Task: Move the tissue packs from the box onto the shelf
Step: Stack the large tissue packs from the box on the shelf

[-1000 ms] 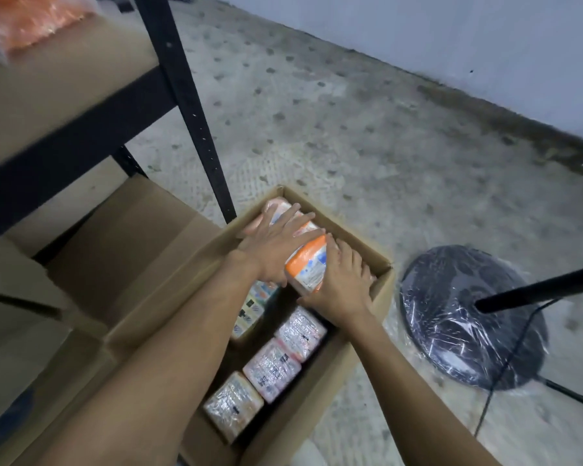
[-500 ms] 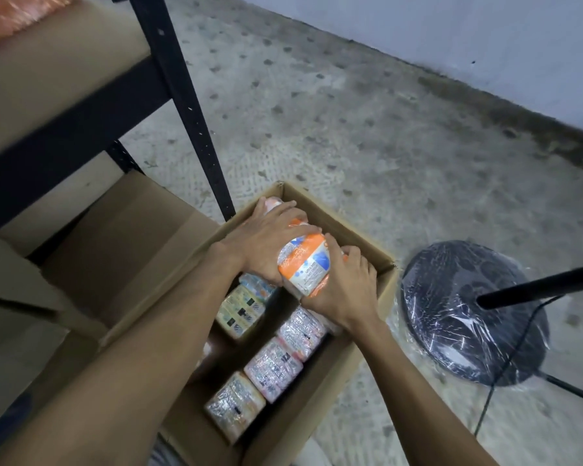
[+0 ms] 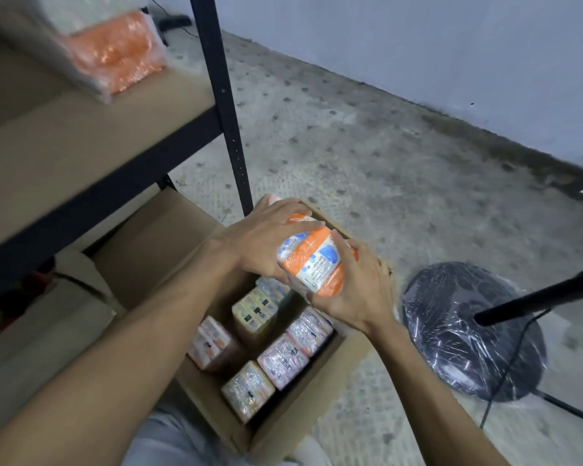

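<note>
An orange-and-white tissue pack is held above the open cardboard box, clamped between both hands. My left hand wraps its top and left side. My right hand cups its right side and underside. Several wrapped tissue packs stand in rows inside the box below. On the brown shelf board at upper left lies another orange tissue pack.
The shelf's black upright post stands just behind the box. A cardboard flap spreads under the shelf on the left. A round black stand base wrapped in plastic sits on the concrete floor to the right, with a pole and cable.
Both hands have lifted the orange pack up out of the box. The view has tilted up, so the shelf and the pack lying on it now show.
</note>
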`<control>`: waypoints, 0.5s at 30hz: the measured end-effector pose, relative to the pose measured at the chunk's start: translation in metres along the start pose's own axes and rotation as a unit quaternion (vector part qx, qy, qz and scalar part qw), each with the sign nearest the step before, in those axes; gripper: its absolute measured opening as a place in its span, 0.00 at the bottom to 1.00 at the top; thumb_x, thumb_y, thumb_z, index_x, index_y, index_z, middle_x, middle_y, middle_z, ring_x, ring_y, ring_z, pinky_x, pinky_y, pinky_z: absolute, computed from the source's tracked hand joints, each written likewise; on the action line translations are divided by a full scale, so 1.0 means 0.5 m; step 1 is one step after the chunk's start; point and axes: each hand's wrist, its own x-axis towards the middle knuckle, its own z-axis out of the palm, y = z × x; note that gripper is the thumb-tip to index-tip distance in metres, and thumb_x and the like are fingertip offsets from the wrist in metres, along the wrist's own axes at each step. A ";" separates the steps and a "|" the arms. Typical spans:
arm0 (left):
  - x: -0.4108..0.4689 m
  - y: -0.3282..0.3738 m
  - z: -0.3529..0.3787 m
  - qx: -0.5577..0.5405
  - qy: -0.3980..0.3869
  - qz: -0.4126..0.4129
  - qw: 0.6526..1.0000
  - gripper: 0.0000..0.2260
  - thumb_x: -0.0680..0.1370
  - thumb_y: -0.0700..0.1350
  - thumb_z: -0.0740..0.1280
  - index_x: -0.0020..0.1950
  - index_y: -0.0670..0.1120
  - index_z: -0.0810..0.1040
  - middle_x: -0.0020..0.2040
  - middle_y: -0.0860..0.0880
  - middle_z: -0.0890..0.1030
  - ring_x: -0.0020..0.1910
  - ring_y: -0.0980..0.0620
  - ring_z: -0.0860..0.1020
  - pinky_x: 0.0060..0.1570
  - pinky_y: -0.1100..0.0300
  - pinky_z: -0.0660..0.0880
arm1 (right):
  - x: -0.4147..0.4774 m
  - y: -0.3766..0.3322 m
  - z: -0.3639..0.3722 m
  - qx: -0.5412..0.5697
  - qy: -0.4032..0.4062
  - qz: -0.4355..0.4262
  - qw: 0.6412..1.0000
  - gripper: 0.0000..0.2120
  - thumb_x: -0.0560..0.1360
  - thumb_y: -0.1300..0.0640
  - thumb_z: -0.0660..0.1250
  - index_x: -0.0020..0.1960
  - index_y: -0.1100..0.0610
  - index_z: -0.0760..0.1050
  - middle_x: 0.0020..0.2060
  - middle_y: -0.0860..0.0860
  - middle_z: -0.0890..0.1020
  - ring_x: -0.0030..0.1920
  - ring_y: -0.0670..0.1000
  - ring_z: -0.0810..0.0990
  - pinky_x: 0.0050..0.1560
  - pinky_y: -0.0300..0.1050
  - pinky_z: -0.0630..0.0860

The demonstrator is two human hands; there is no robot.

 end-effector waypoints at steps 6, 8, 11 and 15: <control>-0.054 0.050 -0.099 0.037 0.023 -0.018 0.999 0.48 0.59 0.74 0.67 0.75 0.60 0.57 0.72 0.51 0.62 0.74 0.51 0.56 0.71 0.48 0.53 | -0.034 -0.035 -0.084 0.005 0.026 -0.037 0.999 0.50 0.58 0.25 0.65 0.74 0.45 0.56 0.64 0.50 0.70 0.61 0.54 0.73 0.61 0.52 0.67; -0.075 0.069 -0.134 0.064 0.037 -0.015 0.997 0.47 0.60 0.76 0.66 0.75 0.60 0.57 0.72 0.51 0.63 0.73 0.51 0.58 0.71 0.48 0.56 | -0.050 -0.048 -0.116 0.010 0.036 -0.044 0.998 0.50 0.58 0.24 0.63 0.74 0.45 0.56 0.64 0.49 0.71 0.61 0.54 0.73 0.62 0.52 0.68; -0.114 0.097 -0.193 0.101 0.062 -0.007 0.993 0.47 0.61 0.77 0.63 0.75 0.59 0.57 0.73 0.49 0.64 0.73 0.48 0.60 0.70 0.48 0.56 | -0.076 -0.071 -0.163 0.021 0.065 -0.078 0.995 0.50 0.58 0.26 0.65 0.74 0.47 0.58 0.64 0.49 0.71 0.62 0.53 0.72 0.61 0.51 0.67; -0.189 0.124 -0.279 0.131 0.094 -0.002 0.987 0.44 0.66 0.75 0.63 0.77 0.57 0.56 0.75 0.48 0.61 0.75 0.48 0.57 0.70 0.52 0.49 | -0.107 -0.131 -0.219 0.047 0.101 -0.108 0.988 0.50 0.57 0.27 0.65 0.74 0.48 0.60 0.65 0.50 0.72 0.62 0.53 0.71 0.61 0.52 0.66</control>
